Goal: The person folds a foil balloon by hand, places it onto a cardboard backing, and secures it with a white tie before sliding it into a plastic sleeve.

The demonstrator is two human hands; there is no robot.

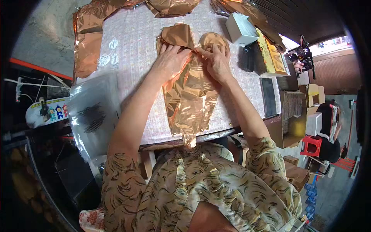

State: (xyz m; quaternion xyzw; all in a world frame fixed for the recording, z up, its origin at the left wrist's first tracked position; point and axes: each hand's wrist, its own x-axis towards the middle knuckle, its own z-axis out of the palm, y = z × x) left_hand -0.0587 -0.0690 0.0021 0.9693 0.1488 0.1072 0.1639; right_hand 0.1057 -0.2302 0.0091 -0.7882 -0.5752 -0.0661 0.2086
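Seen from above, a rose-gold foil balloon lies flat on the table. Both the left hand and right hand pinch its folded upper edge. Nearby stands a small white box, contents not visible

Two hands, one flat foil balloon, one white box, one black phone, one plastic bag.

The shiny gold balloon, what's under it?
Under the foil balloon lies the pale patterned tablecloth, showing all around its edges. Both hands, left and right, press its top. Whatever is directly beneath the foil is covered.
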